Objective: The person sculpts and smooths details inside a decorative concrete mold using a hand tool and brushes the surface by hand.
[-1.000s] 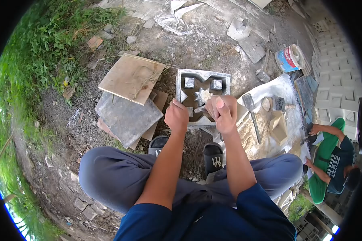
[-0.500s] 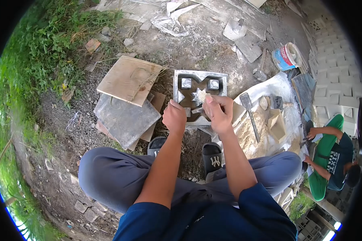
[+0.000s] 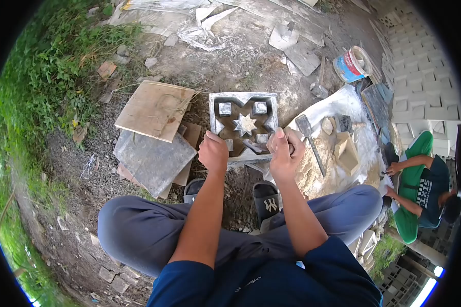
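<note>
A square grey metal mould [image 3: 243,96] sits in front of my feet, with a star-shaped block [image 3: 245,124] in its middle and smaller raised blocks near its corners. Brownish material covers the floor between the blocks. My left hand [image 3: 213,153] is closed at the mould's lower left edge, fingers curled around the rim. At the lower right corner, my right hand [image 3: 286,153] is closed with the thumb up; what its fingers hold is hidden.
Left lie stacked boards [image 3: 156,158]. On a white sheet [image 3: 343,102] at right are a sand-coloured pile [image 3: 310,176], a flat-bladed tool [image 3: 312,146] and a wooden scoop-like box [image 3: 347,153]. A paint bucket [image 3: 351,66] stands beyond. Another person [image 3: 425,179] sits far right.
My right hand has moved from over the central star to the mould's lower right corner, uncovering the star. My left hand remains at the left edge. The whole view has shifted slightly.
</note>
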Demonstrator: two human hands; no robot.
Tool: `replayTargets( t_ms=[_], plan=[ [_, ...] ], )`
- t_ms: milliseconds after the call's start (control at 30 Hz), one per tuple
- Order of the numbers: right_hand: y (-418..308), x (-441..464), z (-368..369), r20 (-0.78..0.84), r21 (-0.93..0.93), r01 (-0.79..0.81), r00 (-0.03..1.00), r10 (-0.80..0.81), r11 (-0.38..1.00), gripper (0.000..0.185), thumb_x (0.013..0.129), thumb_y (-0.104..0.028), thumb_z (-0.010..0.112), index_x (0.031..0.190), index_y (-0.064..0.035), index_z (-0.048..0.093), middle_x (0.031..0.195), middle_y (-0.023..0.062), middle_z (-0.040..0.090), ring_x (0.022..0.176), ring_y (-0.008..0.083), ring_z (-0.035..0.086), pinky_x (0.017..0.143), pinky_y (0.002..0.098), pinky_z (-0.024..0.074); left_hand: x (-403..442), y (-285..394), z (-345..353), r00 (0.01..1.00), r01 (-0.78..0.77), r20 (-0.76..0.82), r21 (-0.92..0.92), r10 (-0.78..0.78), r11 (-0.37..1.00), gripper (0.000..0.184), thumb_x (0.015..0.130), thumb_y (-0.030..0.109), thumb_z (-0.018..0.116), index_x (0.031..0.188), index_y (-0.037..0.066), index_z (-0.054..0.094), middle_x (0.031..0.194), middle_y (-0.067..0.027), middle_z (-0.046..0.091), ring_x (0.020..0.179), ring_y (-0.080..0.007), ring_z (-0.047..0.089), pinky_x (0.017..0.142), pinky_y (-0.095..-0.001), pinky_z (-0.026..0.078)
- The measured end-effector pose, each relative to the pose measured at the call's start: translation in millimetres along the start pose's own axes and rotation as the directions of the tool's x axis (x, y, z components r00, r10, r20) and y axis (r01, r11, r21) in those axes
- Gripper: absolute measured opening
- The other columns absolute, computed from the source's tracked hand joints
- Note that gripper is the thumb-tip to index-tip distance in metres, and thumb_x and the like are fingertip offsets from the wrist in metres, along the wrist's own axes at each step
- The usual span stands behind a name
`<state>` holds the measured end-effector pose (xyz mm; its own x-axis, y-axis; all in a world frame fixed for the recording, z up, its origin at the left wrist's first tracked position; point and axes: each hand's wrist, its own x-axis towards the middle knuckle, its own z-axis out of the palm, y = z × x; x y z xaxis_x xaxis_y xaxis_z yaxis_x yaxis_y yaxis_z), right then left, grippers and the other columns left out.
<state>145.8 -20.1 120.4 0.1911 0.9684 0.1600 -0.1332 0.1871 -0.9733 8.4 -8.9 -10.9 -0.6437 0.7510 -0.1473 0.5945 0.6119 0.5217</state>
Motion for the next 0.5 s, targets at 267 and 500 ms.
replayTargets(
  t_ms=[267, 500],
  plan=[
    [4.1, 9.1, -9.8, 0.026, -0.178, 0.004, 1.000, 0.001, 0.984, 0.048, 0.110, -0.024, 0.047, 0.067, -0.0039, 0.043, 0.060, -0.0018, 0.042, 0.055, 0.0052, 0.034, 0.051, 0.0267, 0.0272, 2.9, 7.2, -3.9, 0.995, 0.015, 0.099, -0.022, -0.013, 1.000, 0.055, 0.107, 0.035, 0.031, 0.096, 0.000, 0.072, 0.087, -0.0302, 0.070, 0.085, -0.0523, 0.067, 0.077, -0.0610, 0.054],
    [3.8, -0.4, -13.1, 0.119, -0.304, 0.016, 0.993, 0.022, 0.952, 0.050, 0.112, -0.024, 0.042, 0.065, -0.0051, 0.040, 0.057, -0.0004, 0.040, 0.053, 0.0095, 0.034, 0.051, 0.0297, 0.0291, 3.2, 6.8, -5.6, 0.995, 0.033, 0.093, -0.029, -0.030, 0.999, 0.056, 0.107, 0.036, 0.030, 0.099, 0.000, 0.072, 0.091, -0.0302, 0.070, 0.088, -0.0524, 0.067, 0.080, -0.0609, 0.054]
  ],
)
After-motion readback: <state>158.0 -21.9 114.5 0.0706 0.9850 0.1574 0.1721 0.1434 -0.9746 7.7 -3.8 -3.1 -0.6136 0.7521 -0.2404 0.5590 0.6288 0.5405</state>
